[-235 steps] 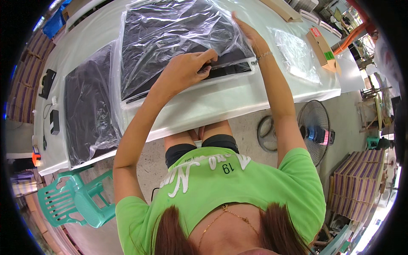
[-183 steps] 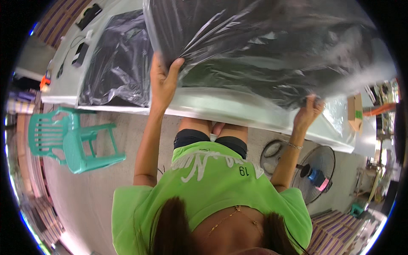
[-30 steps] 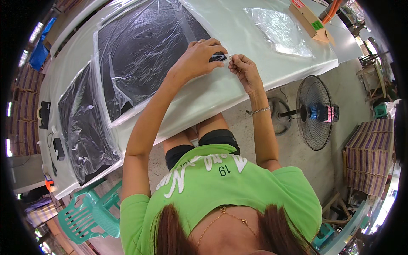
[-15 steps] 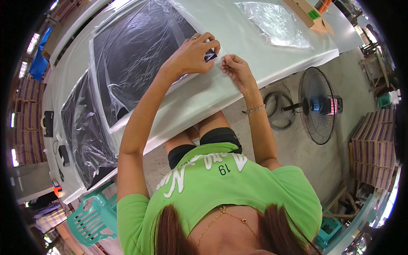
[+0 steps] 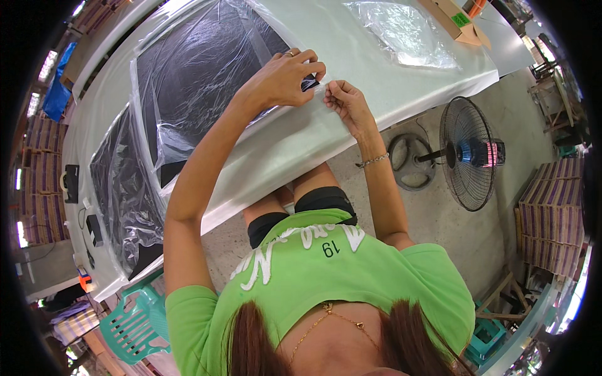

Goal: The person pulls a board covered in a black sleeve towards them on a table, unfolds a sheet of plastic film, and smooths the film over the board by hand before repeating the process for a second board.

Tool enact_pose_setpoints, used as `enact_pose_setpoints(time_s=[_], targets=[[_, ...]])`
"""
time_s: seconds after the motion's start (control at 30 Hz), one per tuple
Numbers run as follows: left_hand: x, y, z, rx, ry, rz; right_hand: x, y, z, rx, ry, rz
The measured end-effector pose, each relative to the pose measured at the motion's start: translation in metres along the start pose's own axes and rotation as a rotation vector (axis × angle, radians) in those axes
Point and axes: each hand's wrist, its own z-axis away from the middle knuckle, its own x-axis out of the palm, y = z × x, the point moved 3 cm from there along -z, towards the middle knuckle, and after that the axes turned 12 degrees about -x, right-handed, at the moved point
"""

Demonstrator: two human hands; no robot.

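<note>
"So, where is the panel?"

"The large black panel [image 5: 207, 81] lies flat on the white-covered worktop [image 5: 401, 91] in clear plastic film [image 5: 172, 141], with a second wrapped panel [image 5: 122, 188] beside it on the left."

"And the fingers?"

"Those of the left hand [image 5: 279, 78] arch over the large panel's near right corner, thumb and forefinger apart with something dark between; I can't tell whether they grip it. The right hand [image 5: 350, 108], just beside that corner, has thumb and fingertips pinched together; whether film is caught there is too small to see."

"How would it handle?"

"I'd guess stiff and fairly light for its breadth, with a face that could scratch. The loose film looks slippery, so I'd take hold by two opposite edges, through the wrap, and not press the middle."

"Any labels?"

"None that I can make out on the panel. The cardboard box [image 5: 446, 22] at the far right bears a green label [image 5: 461, 19], and the green T-shirt [image 5: 313, 276] has white script lettering and small dark figures."
</note>
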Motion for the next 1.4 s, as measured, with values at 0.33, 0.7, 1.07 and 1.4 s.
enact_pose_setpoints(time_s=[0.33, 0.7, 1.07, 1.4], targets=[[-0.016, 0.001, -0.008, 0.000, -0.065, 0.117, 0.001, -0.002, 0.001, -0.006, -0.010, 0.010], [-0.008, -0.001, 0.001, 0.043, 0.016, 0.039, 0.004, -0.002, 0.004, 0.016, 0.014, 0.014], [-0.005, 0.000, 0.002, 0.052, 0.006, 0.034, -0.001, 0.002, 0.006, 0.003, -0.004, -0.011], [-0.006, -0.001, -0.001, 0.069, -0.048, 0.111, -0.004, 0.004, 0.008, -0.015, -0.006, -0.076]])
